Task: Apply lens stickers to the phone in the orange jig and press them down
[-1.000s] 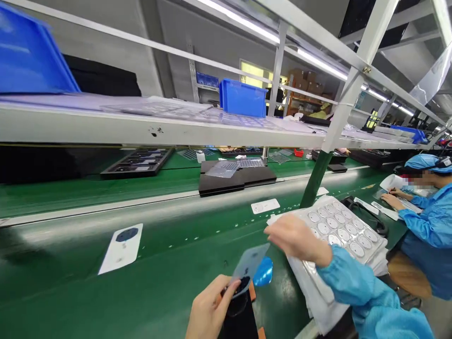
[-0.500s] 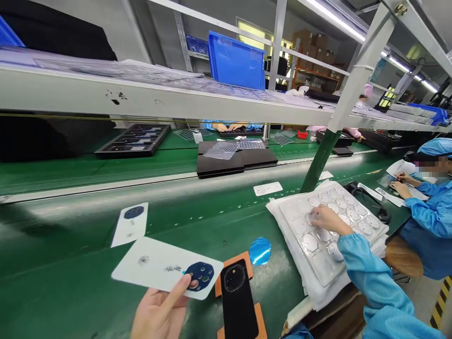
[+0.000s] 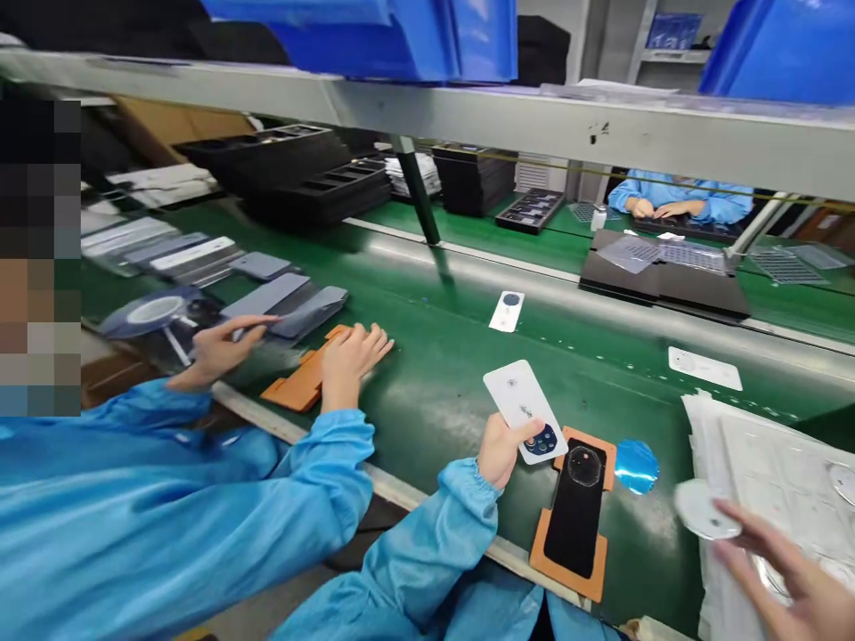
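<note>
Head camera: right of centre in the frame, we hold a white card [image 3: 513, 387] tilted in our left hand [image 3: 500, 450], the thumb pressed over the dark round patch at its lower end. The card's lower corner overlaps the edge of an orange fixture [image 3: 599, 563], though we cannot tell whether they touch. On that fixture lies a black panel [image 3: 575, 521] with a ring outlined near its top. Just beside it, to the right, a shiny blue disc [image 3: 637, 466] rests on the green work surface [image 3: 434, 427]. At the lower right, our right hand [image 3: 778, 556], somewhat blurred, pinches a pale round piece [image 3: 706, 509] between thumb and fingers; our two hands are well apart. Behind that piece, a clear tray [image 3: 754, 458] sits on white sheets [image 3: 696, 423]. Farther up we see one loose card [image 3: 506, 312] above centre and another card [image 3: 704, 368] at right. Left of centre, a co-worker's hand [image 3: 347, 361] is at a second orange fixture [image 3: 294, 387], near some grey sheets [image 3: 267, 298]. Black trays [image 3: 317, 191] are piled at upper left; a dark board [image 3: 695, 292] lies at upper right. Across the top, a shelf [image 3: 427, 109] bears blue bins [image 3: 401, 40].
</note>
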Tool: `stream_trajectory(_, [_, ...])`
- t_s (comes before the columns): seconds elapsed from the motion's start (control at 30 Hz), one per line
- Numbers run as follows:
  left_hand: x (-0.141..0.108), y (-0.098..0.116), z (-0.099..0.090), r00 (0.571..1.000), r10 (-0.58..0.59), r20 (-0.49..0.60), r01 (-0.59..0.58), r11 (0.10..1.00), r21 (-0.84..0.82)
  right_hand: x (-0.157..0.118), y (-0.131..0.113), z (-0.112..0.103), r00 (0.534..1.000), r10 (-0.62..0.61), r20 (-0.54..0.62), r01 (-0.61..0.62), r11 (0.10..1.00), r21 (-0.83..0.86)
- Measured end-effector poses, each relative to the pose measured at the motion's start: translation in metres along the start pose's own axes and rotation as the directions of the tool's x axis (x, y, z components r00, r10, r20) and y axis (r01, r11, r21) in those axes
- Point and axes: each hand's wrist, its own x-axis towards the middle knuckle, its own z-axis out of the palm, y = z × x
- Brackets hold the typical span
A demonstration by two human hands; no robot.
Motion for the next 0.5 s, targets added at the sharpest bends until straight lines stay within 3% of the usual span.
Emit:
stream_trajectory(0.07, [-0.002, -0.001, -0.003, 1.000, -0.007, -0.001, 0.007, 1.000, -0.010, -0.008, -0.039, 0.040, 0.973, -0.003, 0.231, -0.044, 0.979, 0.201])
stream_trajectory(0.1, [-0.003, -0.001, -0.005, 1.000, -0.009, -0.006, 0.009, 1.000, -0.016, -0.007, -0.055, 0.060, 0.961, 0.024, 0.275, -0.100, 0.958, 0.269])
stream_trajectory(0.23, [-0.004, 0.002, -0.010, 0.996, 0.003, -0.093, -0.005, 1.000, -0.022, 0.028, -0.083, 0.117, 0.942, 0.152, 0.299, -0.237, 0.932, 0.275])
stream_trajectory(0.37, [-0.002, 0.006, -0.016, 0.989, -0.011, -0.149, 0.004, 0.999, -0.046, 0.063, -0.078, 0.143, 0.896, 0.168, 0.411, -0.304, 0.907, 0.292])
stream_trajectory(0.5, [-0.003, 0.008, -0.018, 0.992, -0.023, -0.127, 0.010, 0.995, -0.098, 0.065, -0.081, 0.149, 0.945, 0.189, 0.268, -0.207, 0.978, 0.039])
